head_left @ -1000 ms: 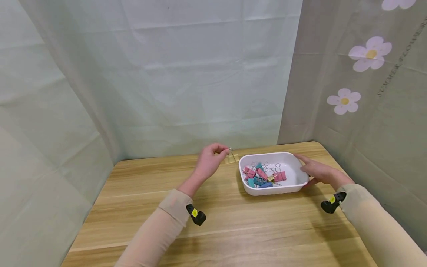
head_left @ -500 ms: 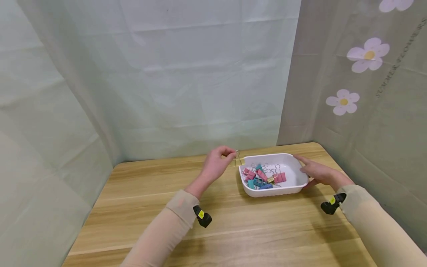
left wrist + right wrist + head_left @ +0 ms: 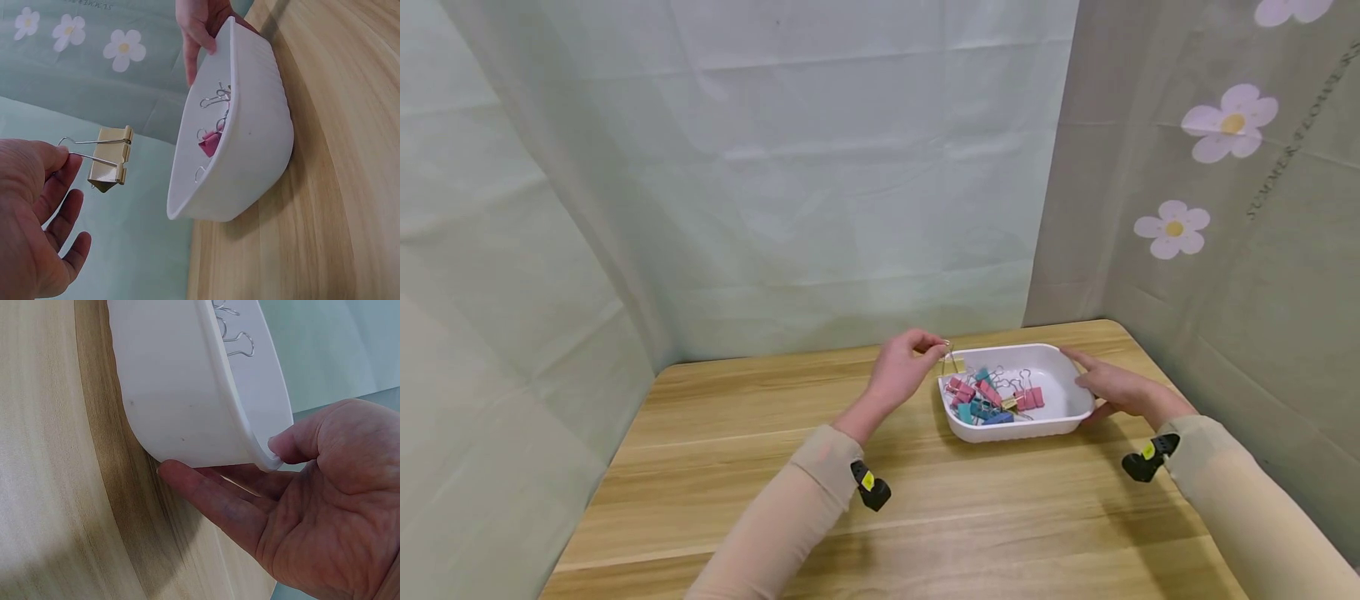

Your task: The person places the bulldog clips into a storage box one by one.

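My left hand (image 3: 901, 372) pinches a gold binder clip (image 3: 111, 153) by its wire handles, between thumb and index finger. In the head view this clip hangs at the back left corner of a white plastic tray (image 3: 1030, 431); the left wrist view shows it apart from the tray wall. Gripping the tray's right end is my right hand (image 3: 1120, 388), its thumb over the rim and its fingers against the outside and underneath. Inside the tray, mostly to the left, lie several pink (image 3: 1030, 397), blue (image 3: 998, 417) and teal binder clips, plus a gold one (image 3: 1008, 403).
The tray is on a wooden table (image 3: 940, 533), towards its back right. Pale cloth (image 3: 850, 167) hangs behind the table, and a flower-printed cloth (image 3: 1232, 275) stands along the right side.
My left hand has moved right with the gold binder clip, from left of the tray to its back left corner. The right hand and the tray have stayed in place.
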`<control>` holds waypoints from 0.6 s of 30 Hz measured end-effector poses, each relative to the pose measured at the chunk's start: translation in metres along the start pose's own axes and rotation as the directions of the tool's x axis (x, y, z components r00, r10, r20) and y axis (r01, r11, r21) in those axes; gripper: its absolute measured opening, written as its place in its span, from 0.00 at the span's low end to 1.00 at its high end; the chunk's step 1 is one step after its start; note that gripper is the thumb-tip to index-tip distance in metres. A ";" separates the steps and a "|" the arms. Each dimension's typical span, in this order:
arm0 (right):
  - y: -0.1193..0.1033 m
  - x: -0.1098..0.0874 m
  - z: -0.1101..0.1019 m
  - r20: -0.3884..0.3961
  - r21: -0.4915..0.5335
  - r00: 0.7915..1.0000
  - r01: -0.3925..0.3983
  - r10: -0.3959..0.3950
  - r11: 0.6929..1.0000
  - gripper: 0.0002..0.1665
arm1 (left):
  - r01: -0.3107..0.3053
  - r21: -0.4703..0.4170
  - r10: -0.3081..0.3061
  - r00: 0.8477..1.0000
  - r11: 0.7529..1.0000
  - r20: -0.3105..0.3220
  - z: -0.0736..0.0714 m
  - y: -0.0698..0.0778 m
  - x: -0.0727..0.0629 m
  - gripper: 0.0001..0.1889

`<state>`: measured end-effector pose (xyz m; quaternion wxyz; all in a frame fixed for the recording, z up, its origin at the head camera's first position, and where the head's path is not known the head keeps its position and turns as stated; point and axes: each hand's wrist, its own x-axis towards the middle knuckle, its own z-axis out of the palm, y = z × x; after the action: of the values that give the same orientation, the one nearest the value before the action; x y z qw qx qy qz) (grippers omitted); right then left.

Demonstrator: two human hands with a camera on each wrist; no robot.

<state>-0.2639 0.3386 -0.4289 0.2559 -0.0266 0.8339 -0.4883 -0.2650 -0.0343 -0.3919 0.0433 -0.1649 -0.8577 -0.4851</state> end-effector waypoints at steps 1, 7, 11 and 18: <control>0.000 0.000 0.000 0.001 -0.001 1.000 0.000 0.000 1.000 0.42 | 0.003 0.000 -0.003 1.000 1.000 0.002 0.001 0.000 0.000 0.10; 0.000 0.000 0.000 -0.003 -0.005 1.000 -0.005 0.005 1.000 0.42 | 0.028 -0.009 -0.028 0.999 1.000 0.017 0.008 0.001 0.000 0.10; 0.000 0.001 0.000 -0.006 -0.007 1.000 -0.010 0.010 1.000 0.42 | 0.036 -0.007 -0.036 0.999 0.999 0.021 0.013 0.001 0.001 0.10; 0.000 0.001 -0.001 -0.007 -0.005 1.000 -0.007 0.007 1.000 0.42 | 0.046 -0.001 -0.046 0.999 0.999 0.023 0.019 0.000 0.002 0.08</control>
<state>-0.2654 0.3387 -0.4293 0.2548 -0.0225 0.8361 -0.4853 -0.2649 -0.0182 -0.4013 0.0220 -0.1507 -0.8614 -0.4846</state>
